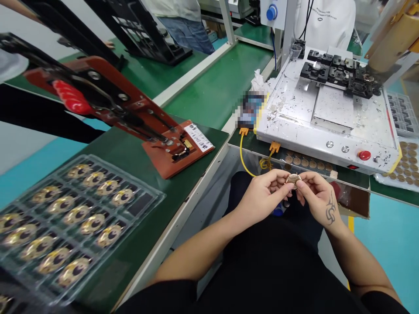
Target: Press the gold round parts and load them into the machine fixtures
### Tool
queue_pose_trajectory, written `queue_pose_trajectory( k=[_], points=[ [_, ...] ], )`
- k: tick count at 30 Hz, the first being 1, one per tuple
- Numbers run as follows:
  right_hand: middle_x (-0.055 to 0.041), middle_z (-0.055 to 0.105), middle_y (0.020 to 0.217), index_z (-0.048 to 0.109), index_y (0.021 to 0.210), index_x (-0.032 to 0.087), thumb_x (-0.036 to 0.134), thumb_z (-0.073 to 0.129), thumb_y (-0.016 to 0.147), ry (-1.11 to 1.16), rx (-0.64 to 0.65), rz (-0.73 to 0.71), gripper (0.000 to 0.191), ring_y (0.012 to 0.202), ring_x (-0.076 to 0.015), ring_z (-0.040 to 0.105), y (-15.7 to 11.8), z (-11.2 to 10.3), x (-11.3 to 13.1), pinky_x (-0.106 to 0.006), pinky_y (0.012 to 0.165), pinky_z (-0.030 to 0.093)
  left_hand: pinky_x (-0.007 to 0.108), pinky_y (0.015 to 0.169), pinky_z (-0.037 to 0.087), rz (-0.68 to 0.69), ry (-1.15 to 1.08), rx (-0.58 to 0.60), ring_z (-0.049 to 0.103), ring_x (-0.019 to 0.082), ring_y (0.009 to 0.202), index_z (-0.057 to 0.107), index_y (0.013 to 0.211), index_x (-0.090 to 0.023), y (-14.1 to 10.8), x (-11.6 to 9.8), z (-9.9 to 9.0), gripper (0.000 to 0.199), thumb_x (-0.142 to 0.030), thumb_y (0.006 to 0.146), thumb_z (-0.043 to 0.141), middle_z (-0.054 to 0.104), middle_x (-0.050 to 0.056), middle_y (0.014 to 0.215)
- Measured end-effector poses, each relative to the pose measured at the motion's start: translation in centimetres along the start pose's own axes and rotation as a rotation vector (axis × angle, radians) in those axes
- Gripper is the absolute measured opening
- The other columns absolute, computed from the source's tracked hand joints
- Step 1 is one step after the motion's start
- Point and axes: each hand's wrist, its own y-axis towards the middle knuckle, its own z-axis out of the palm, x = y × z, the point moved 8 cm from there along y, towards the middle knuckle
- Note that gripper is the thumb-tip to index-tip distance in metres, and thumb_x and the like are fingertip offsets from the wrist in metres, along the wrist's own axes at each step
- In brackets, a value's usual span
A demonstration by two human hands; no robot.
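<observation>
Metal piece (293, 179), round and golden, is pinched by left hand (262, 192) and right hand (316, 192) in front of the white machine (288, 109); left of that machine, 1 red press (156, 157) and 1 tray (144, 205) share the desk (183, 183).

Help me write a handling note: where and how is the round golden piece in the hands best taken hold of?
The round golden piece is probably best pinched by its rim, from left and right: it is small and circular, and the left hand and right hand hold opposite edges.
</observation>
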Motion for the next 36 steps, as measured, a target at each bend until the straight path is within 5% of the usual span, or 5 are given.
queue_pose_trajectory(
  k=[15, 20, 29, 33, 36],
  points=[
    [0.0034, 0.065, 0.063, 0.069, 0.098, 0.021, 0.051, 0.080, 0.098, -0.071, 0.115, 0.063, 0.032, 0.050, -0.0120, 0.059, 0.6, 0.8, -0.2, -0.024, 0.047, 0.051, 0.027, 0.070, 0.059, -0.001, 0.015, -0.027, 0.072, 0.015, 0.075, 0.071, 0.110, -0.015, -0.6, -0.5, -0.8, 0.024, -0.034, 0.098, 0.076, 0.074, 0.004, 0.088],
    [-0.0057, 0.076, 0.106, 0.065, 0.140, 0.028, 0.036, 0.080, 0.100, -0.302, 0.302, -0.313, 0.044, 0.081, -0.0180, 0.073, 1.8, 2.0, 3.1, -0.032, 0.070, 0.064, 0.029, 0.074, 0.056, 0.038, 0.144, -0.078, 0.070, 0.016, 0.077, 0.071, 0.108, -0.016, -0.7, -1.7, -1.8, 0.017, -0.031, 0.098, 0.071, 0.075, 0.004, 0.089],
    [-0.0120, 0.076, 0.132, 0.062, 0.154, 0.032, 0.023, 0.075, 0.101, -0.619, 0.554, -0.883, 0.055, 0.103, -0.0278, 0.079, 2.6, 7.1, 6.7, -0.042, 0.091, 0.069, 0.026, 0.066, 0.052, 0.057, 0.218, -0.146, 0.066, 0.013, 0.068, 0.069, 0.101, -0.017, -2.3, -4.1, -5.6, 0.015, -0.031, 0.097, 0.071, 0.068, 0.000, 0.079],
    [-0.0099, 0.077, 0.116, 0.067, 0.145, 0.029, 0.021, 0.076, 0.098, -0.547, 0.506, -0.972, 0.048, 0.085, -0.0229, 0.075, 4.4, 9.4, 7.3, -0.037, 0.076, 0.067, 0.030, 0.075, 0.056, 0.169, 0.455, -0.173, 0.073, 0.019, 0.084, 0.073, 0.109, -0.019, -3.4, -8.3, -8.3, 0.022, -0.037, 0.096, 0.076, 0.077, 0.005, 0.094],
    [-0.0072, 0.074, 0.105, 0.068, 0.137, 0.027, 0.023, 0.076, 0.096, -0.513, 0.440, -0.932, 0.041, 0.077, -0.0208, 0.070, 6.2, 10.5, 8.1, -0.037, 0.072, 0.063, 0.034, 0.084, 0.055, 0.447, 0.689, -0.425, 0.071, 0.021, 0.094, 0.074, 0.103, -0.021, -4.4, -15.3, -12.9, 0.023, -0.043, 0.099, 0.074, 0.077, 0.008, 0.102]
  ],
)
